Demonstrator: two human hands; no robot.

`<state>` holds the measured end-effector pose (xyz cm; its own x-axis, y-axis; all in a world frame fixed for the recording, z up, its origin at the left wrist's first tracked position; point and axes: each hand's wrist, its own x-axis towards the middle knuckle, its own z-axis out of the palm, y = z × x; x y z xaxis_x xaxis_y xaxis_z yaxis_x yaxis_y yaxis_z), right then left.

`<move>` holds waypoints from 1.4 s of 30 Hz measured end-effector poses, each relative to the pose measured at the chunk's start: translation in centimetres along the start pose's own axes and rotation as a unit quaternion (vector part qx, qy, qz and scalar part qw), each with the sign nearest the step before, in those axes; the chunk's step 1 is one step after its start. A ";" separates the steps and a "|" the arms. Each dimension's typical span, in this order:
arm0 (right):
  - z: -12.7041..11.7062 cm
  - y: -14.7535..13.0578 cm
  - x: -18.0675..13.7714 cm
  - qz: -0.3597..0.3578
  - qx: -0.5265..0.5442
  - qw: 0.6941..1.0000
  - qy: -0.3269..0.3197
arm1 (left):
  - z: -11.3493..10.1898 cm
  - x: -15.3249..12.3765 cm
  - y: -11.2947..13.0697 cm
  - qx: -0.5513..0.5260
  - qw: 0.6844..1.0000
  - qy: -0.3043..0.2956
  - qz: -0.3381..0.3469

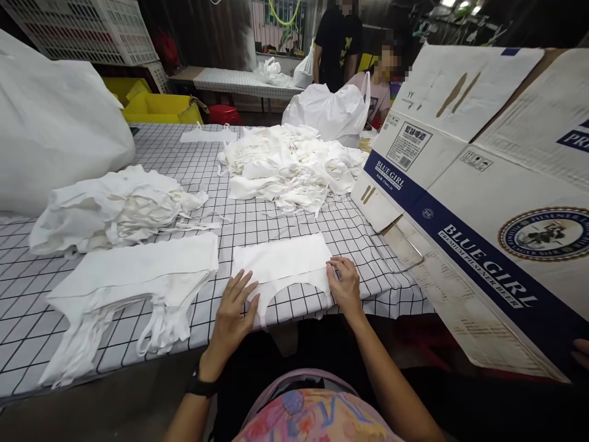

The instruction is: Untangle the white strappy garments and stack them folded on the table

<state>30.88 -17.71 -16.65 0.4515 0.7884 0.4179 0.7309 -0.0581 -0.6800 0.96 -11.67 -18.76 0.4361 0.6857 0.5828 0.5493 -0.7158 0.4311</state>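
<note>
A white plastic bag (280, 261) lies flat on the checked tablecloth (257, 224) at the near edge, its handles hanging over the edge toward me. My left hand (232, 313) rests on its lower left corner with fingers stretched out flat. My right hand (344, 283) pinches the bag's right edge with curled fingers. A neat stack of flattened white bags (138, 276) lies to the left, handles draping over the table edge.
A loose heap of white bags (292, 162) sits mid-table, another crumpled pile (115, 205) at left beside a big white sack (50, 123). A large "Blue Girl" cardboard box (483, 190) leans at right. Two people (359, 55) stand at the far end by yellow bins (159, 107).
</note>
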 end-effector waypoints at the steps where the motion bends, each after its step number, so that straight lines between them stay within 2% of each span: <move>1: 0.0 0.0 0.1 0.003 0.004 1.000 -0.004 | -0.1 0.1 0.1 -0.003 1.000 0.005 -0.004; 10: -0.5 1.3 1.0 -0.002 -0.003 1.000 -0.004 | -0.9 0.2 0.9 0.024 0.999 0.019 -0.014; 17: -0.3 2.2 2.0 0.002 -0.038 0.998 -0.042 | -1.2 0.4 1.0 0.064 0.997 -0.008 -0.047; 23: -0.4 2.6 3.0 0.027 -0.080 0.996 -0.041 | -0.7 0.8 1.5 0.069 0.995 -0.044 -0.048; 30: 0.7 2.4 6.2 -0.013 -0.070 0.996 -0.050 | -0.7 1.0 1.5 0.081 0.994 -0.034 -0.062; 35: 1.4 2.9 8.6 0.026 -0.113 0.987 -0.110 | -1.1 0.9 1.8 0.136 0.984 -0.006 -0.118; 38: 1.3 3.2 8.9 0.040 -0.119 0.983 -0.134 | -1.0 0.7 2.1 0.174 0.970 -0.022 -0.166; 42: 0.8 3.7 9.0 0.047 -0.103 0.985 -0.129 | -0.8 0.7 2.5 0.179 0.962 -0.052 -0.198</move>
<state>37.22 -10.32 -15.85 0.3968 0.9012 0.1741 0.7923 -0.2405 -0.5608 2.08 -13.06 -16.70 0.2015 0.9182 0.3410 0.8890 -0.3176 0.3299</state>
